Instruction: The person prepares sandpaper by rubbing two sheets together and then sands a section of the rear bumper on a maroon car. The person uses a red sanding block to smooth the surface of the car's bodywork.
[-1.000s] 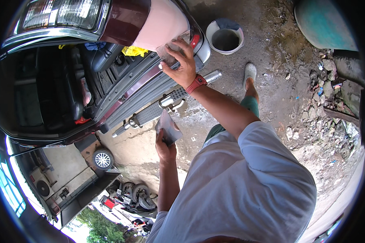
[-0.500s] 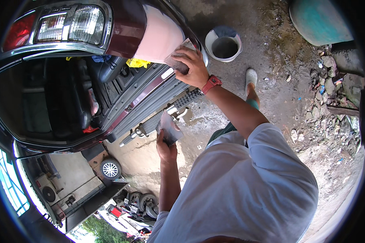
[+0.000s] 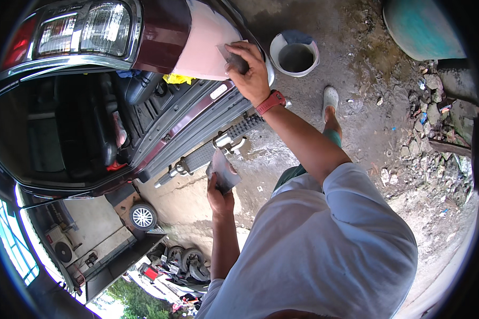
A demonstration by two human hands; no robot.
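Observation:
My right hand (image 3: 254,78), with a red watch on the wrist, presses a thin grey-brown sheet of sandpaper (image 3: 224,52) against the pale pink patch (image 3: 203,45) on the maroon car's rear side panel. A dark part shows under the fingers; I cannot tell whether it is a backing block. Lower down and away from the car, my left hand (image 3: 219,201) holds a second grey sheet (image 3: 224,173) upright between thumb and fingers. This one looks like worn sandpaper, bent and lighter along one edge. The tips of several left fingers are hidden behind it.
A white bucket (image 3: 275,50) of greyish water, with a dark cloth over its rim, stands beyond the panel. Below the open car doorway runs a side step (image 3: 199,159). Rubble (image 3: 426,133) lies at right, near a teal rounded container (image 3: 423,26).
My right hand has slid up the pink patch with its sandpaper, away from the panel's lower edge, and its fingers have shifted. My left hand stays nearly still with its sheet.

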